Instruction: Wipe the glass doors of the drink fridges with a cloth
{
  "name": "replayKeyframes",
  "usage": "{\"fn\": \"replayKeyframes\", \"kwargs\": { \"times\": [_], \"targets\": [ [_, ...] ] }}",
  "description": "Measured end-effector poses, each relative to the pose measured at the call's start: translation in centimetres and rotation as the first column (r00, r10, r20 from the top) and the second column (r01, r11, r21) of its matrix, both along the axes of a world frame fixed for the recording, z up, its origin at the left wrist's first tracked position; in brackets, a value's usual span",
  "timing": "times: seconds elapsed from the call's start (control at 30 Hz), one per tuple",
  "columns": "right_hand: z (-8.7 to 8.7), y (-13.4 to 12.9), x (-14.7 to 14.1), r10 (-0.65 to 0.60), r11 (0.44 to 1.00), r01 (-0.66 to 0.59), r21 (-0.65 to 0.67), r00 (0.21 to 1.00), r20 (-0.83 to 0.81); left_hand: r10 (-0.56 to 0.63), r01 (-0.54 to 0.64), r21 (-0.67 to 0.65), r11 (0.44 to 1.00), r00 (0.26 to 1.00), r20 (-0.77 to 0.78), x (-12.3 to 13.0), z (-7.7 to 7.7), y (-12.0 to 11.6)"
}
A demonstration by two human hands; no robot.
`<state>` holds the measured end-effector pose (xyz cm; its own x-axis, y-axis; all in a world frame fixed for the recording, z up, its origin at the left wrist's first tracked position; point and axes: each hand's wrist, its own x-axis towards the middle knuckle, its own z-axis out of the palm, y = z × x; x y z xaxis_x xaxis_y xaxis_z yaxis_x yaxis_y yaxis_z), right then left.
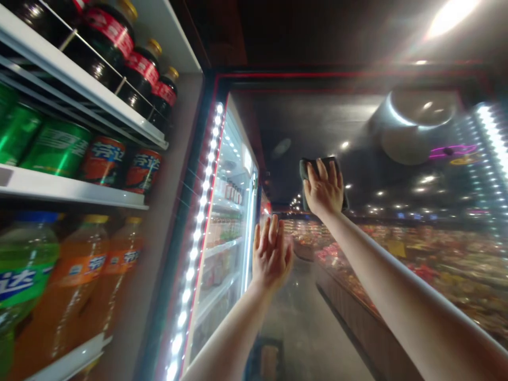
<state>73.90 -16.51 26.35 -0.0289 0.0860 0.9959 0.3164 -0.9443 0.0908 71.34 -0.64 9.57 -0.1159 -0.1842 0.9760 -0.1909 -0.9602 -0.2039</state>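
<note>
On the glass door (pixel 357 132) — right hand (pixel 323 190) fingers spread pressing cloth (pixel 307 166); left hand (pixel 272 254) flat, fingers together.

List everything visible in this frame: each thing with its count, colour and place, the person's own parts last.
cloth: one, dark, pressed flat on the glass door under the right hand.
glass door: one, open, reflecting shop lights, centre to right.
LED strip: one, white, down the fridge frame.
dark soda bottles: at least four, red labels, top shelf left.
cans: at least four, green and orange, middle shelf left.
large bottles: three, one green and two orange, lower shelf left.
left hand: open, flat against the glass.
right hand: flat on the cloth.
</note>
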Motion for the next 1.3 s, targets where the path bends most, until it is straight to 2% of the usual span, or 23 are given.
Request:
{"fn": "replayKeyframes", "kwargs": {
  "times": [0.1, 0.2, 0.27, 0.33, 0.4, 0.43, 0.5, 0.57, 0.63, 0.7, 0.77, 0.83, 0.9, 1.0, 1.1, 1.2, 1.23, 1.3],
  "targets": [
    [-0.7, 3.5, -0.7, 0.061, 0.991, -0.063, -0.117, 0.998, -0.015, 0.025, -0.025, 0.011, 1.0, 0.999, 0.021, 0.1, 0.0, 0.2],
    [-3.1, 4.2, -1.2, 0.118, 0.956, -0.114, -0.269, 0.993, -0.004, 0.036, -0.036, 0.025, 0.999, 0.999, 0.008, -0.2, 0.2, 0.2],
    [-5.2, 2.8, -1.3, 0.127, 0.927, -0.117, -0.356, 0.992, 0.005, 0.032, -0.032, 0.029, 0.999, 0.999, -0.004, -0.3, 0.4, 0.2],
    [-6.8, 0.3, -1.2, 0.113, 0.897, -0.096, -0.432, 0.994, 0.014, 0.029, -0.029, 0.029, 0.999, 1.0, -0.012, -0.3, 0.5, 0.1],
    [-7.3, -2.8, -0.9, 0.079, 0.878, -0.06, -0.475, 0.997, 0.02, 0.032, -0.032, 0.025, 0.999, 0.999, -0.013, -0.2, 0.5, 0.1],
    [-7.1, -4.4, -0.7, 0.058, 0.879, -0.042, -0.475, 0.998, 0.019, 0.036, -0.035, 0.023, 0.999, 0.999, -0.012, -0.2, 0.5, 0.0],
    [-5.6, -7.1, -0.2, 0.019, 0.913, -0.011, -0.409, 1.0, 0.016, 0.043, -0.043, 0.023, 0.999, 0.999, -0.013, -0.2, 0.5, -0.1],
    [-3.5, -8.4, 0.4, 0.0, 0.967, 0.004, -0.256, 1.0, 0.013, 0.049, -0.048, 0.024, 0.999, 0.999, -0.02, -0.2, 0.4, -0.2],
    [-1.7, -7.9, 0.9, 0.001, 0.998, 0.0, -0.07, 1.0, 0.013, 0.053, -0.052, 0.024, 0.998, 0.998, -0.025, -0.3, 0.3, -0.3],
    [-0.9, -5.9, 1.0, 0.014, 0.998, -0.015, 0.054, 1.0, 0.013, 0.058, -0.057, 0.024, 0.998, 0.998, -0.022, -0.3, 0.3, -0.3],
    [-1.4, -3.1, 0.5, 0.033, 0.998, -0.034, 0.049, 0.999, 0.009, 0.06, -0.06, 0.024, 0.998, 0.998, -0.015, -0.3, 0.3, -0.2],
    [-3.1, -0.9, -0.1, 0.054, 0.996, -0.054, -0.065, 0.999, 0.006, 0.059, -0.058, 0.028, 0.998, 0.998, -0.013, -0.4, 0.5, -0.2],
    [-5.3, -0.3, -0.7, 0.066, 0.977, -0.063, -0.204, 0.998, 0.009, 0.057, -0.057, 0.034, 0.998, 0.998, -0.013, -0.4, 0.7, -0.1],
    [-7.6, -3.4, -0.9, 0.055, 0.926, -0.046, -0.376, 0.998, 0.013, 0.06, -0.059, 0.033, 0.998, 0.998, -0.012, -0.4, 0.9, 0.0],
    [-7.3, -9.4, 0.0, -0.009, 0.92, 0.01, -0.391, 1.0, 0.006, 0.052, -0.051, 0.03, 0.998, 0.999, -0.017, -0.3, 0.9, 0.0],
    [-4.8, -14.0, 1.3, -0.072, 0.982, 0.071, -0.173, 0.997, -0.001, 0.051, -0.051, 0.026, 0.998, 0.999, -0.003, -0.1, 0.8, -0.1],
    [-3.9, -14.5, 1.6, -0.077, 0.995, 0.077, -0.066, 0.997, -0.005, 0.054, -0.054, 0.027, 0.998, 0.999, 0.002, -0.1, 0.7, -0.1],
    [-2.7, -13.8, 2.0, -0.062, 0.99, 0.063, 0.13, 0.998, -0.012, 0.066, -0.066, 0.029, 0.997, 0.998, 0.009, 0.1, 0.7, -0.1]
  ]
}}
